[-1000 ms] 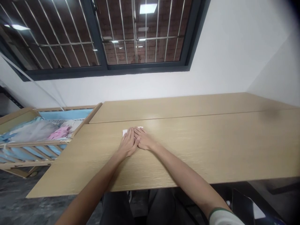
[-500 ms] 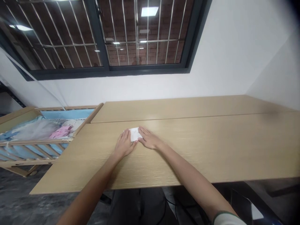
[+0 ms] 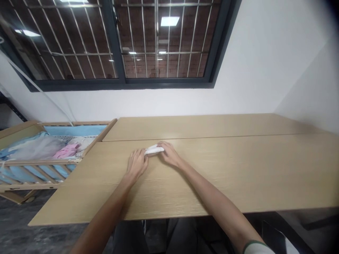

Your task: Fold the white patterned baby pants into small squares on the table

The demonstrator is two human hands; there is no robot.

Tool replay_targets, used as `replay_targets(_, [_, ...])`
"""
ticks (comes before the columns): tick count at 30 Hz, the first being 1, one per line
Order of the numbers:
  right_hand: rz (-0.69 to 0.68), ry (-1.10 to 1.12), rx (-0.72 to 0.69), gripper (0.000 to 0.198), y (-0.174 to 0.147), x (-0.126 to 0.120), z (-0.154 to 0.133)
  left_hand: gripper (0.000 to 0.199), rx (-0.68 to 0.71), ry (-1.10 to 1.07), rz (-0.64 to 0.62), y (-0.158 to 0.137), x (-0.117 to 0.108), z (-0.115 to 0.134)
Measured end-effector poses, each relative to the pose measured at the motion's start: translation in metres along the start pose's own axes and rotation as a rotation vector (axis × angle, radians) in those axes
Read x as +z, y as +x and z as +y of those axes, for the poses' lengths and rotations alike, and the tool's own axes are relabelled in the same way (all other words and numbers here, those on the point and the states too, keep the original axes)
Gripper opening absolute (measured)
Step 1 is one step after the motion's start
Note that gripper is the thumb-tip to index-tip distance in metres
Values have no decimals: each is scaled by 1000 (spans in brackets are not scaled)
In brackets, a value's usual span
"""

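Observation:
A small white folded sheet [image 3: 154, 150], paper or tissue by its look, is held between both hands just over the wooden tabletop [image 3: 212, 169]. Its near edge is lifted and shows a thickness of layers. My left hand [image 3: 137, 162] has its thumb and fingertips at the left end of the sheet. At the right end, my right hand [image 3: 169, 154] pinches it, with the fingers curled over the far side and the thumb hidden in part. Both forearms reach in over the near edge of the table.
To the left stands a wooden crib [image 3: 55, 162] with blue lining, a pink cloth [image 3: 66, 150] and bedding inside. A long seam crosses the tabletop beyond my hands. Behind rise a white wall [image 3: 164, 102] and a barred window [image 3: 169, 60]. Dark items lie below the table at right.
The white sheet lay flat under my fingers; now it is tipped up and gripped at both ends. My hands have gone from spread flat to curled. The view has tilted slightly up.

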State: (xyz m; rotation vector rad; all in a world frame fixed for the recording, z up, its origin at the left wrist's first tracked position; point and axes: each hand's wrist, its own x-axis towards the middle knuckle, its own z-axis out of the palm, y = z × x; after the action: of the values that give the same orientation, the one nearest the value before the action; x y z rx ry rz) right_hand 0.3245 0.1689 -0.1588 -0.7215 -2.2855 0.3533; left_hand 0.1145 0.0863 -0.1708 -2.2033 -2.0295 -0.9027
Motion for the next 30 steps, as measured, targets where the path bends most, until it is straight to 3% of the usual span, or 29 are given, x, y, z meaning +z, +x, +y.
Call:
replay_targets(3, [-7, 167, 131, 42, 21, -15, -6, 32, -90, -94, 22, 1, -8, 0])
replay_targets(7, [-195, 331, 260, 63, 51, -23, 5, 40, -170, -176, -55, -3, -5, 0])
replay_targets(12, [-342, 228, 382, 53, 70, 0, 32, 38, -231, -90, -151, -11, 1, 9])
replay_targets(16, [-342, 144, 411, 40, 69, 12, 33, 31, -215, 10, -161, -16, -9, 18])
replay_targets(18, [-283, 86, 376, 41, 64, 10, 24, 30, -171, 45, -131, -20, -15, 22])
replay_targets(21, [-239, -5, 156, 47, 49, -1, -2, 37, 44, 24, -102, -30, -13, 31])
replay_targets(23, [-335, -31, 1, 51, 34, -7, -23, 44, 205, -4, -120, -40, -4, 40])
replay_targets(25, [-488, -1, -92, 54, 18, -10, -41, 50, 276, 16, -155, -50, 6, 50])
replay_targets(27, [-598, 46, -147, 54, 5, -9, -50, 51, 287, 54, -193, -56, 13, 58])
replay_targets(30, [-654, 61, -148, 52, -1, -5, -41, 53, 263, 52, -205, -59, 18, 60])
